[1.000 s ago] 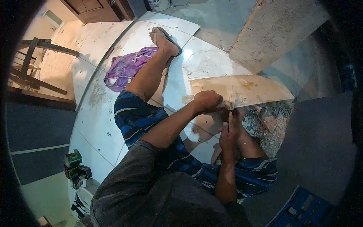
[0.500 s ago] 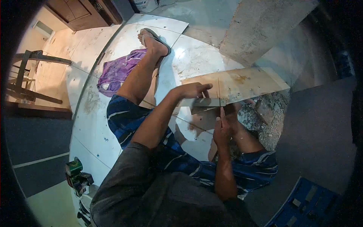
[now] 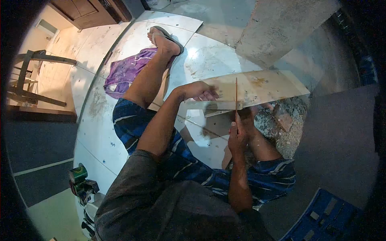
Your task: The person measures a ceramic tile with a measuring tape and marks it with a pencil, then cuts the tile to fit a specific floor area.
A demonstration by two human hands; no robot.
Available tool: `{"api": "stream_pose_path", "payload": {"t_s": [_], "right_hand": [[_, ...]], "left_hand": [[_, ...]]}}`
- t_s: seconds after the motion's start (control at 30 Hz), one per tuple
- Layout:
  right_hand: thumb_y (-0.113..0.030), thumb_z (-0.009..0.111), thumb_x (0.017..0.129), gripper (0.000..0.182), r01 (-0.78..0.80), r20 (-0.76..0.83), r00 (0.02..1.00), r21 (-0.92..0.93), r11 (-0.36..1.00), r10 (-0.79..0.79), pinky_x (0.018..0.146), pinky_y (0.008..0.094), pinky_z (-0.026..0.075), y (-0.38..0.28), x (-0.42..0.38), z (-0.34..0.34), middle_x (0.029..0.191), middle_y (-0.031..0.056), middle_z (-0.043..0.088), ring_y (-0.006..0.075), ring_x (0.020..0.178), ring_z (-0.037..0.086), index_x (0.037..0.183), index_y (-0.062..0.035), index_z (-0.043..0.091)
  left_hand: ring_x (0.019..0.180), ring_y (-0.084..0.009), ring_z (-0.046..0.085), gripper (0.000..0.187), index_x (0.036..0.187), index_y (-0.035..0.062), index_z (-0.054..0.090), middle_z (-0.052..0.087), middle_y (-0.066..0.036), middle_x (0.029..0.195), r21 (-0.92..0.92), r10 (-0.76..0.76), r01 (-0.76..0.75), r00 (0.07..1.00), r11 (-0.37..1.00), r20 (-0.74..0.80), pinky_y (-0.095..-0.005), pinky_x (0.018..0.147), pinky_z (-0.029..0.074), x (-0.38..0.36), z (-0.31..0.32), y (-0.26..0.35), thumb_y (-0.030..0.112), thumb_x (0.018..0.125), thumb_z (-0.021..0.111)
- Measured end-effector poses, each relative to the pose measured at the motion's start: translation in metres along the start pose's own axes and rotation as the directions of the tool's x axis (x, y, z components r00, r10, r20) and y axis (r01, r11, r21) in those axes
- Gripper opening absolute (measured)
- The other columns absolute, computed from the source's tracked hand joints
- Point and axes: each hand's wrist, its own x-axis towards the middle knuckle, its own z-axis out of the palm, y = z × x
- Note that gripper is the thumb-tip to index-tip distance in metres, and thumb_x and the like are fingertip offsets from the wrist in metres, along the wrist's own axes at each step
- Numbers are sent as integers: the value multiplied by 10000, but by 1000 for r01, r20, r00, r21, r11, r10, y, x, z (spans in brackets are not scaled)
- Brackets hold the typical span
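Observation:
A pale, stained wooden board (image 3: 271, 86) lies across in front of me, over the tiled floor. My right hand (image 3: 237, 138) grips a handsaw (image 3: 237, 94) from below, index finger stretched along it. The saw shows edge-on as a thin upright line crossing the board near its left part. Its handle is hidden in my fist. My left hand (image 3: 201, 91) is over the board's left end, fingers loosely bent and apart, holding nothing. A narrow strip (image 3: 213, 105) runs along the board's near edge, left of the saw.
A purple cloth (image 3: 130, 72) lies beside my sandalled foot (image 3: 163, 42). Rubble (image 3: 287, 124) is piled under the board's right side. A large rough slab (image 3: 281, 30) stands beyond. A blue tool case (image 3: 327, 217) is at lower right, a green power tool (image 3: 78, 174) at lower left.
My left hand has shifted slightly left, and its pointing fingers have turned and bent. The saw and right hand have moved a little; the blade now shows more orange.

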Motion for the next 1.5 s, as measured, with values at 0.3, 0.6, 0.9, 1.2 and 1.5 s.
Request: {"api": "stream_pose_path", "payload": {"t_s": [0.3,0.6,0.9,1.2,1.5], "right_hand": [[-276,424,1006,452,-66,70,996,34,997,64,984,421,438,-23,-5,-2,1309,239,561,391,1184,564,1374,-23,492],[-309,431,1006,458,-3,3,1000,-33,999,3,957,440,462,-4,1,10,1254,241,596,423,1136,583,1363,-34,513],[-316,436,1001,456,-10,9,1000,-2,1000,10,964,443,454,-6,0,8,1255,245,593,418,1143,580,1359,-46,521],[-323,467,995,479,75,-55,995,-81,994,-80,600,314,470,9,2,13,702,71,581,149,638,547,1371,-29,515],[-296,457,1001,463,81,-52,995,-109,991,-87,591,320,465,-8,-1,9,687,74,567,156,629,547,1358,-6,518]], "left_hand": [[810,-104,605,808,1126,54,688,707,-24,952,-133,11,-9,1000,991,12,-254,655,447,-2,2,3,731,920,299],[839,-162,612,995,1155,62,691,714,-87,1051,-133,18,-14,999,991,33,-299,715,453,-3,3,9,852,835,177],[815,-152,600,1058,1159,50,687,703,-76,1043,-162,4,5,998,987,55,-283,693,446,5,3,4,893,794,162],[816,-141,606,1052,1153,52,688,711,-80,1000,-173,22,-13,999,985,50,-275,691,451,2,6,7,896,790,176],[856,-157,592,960,1144,56,685,688,-77,972,-78,5,-7,1000,997,-18,-286,760,434,0,14,16,843,841,227]]}}
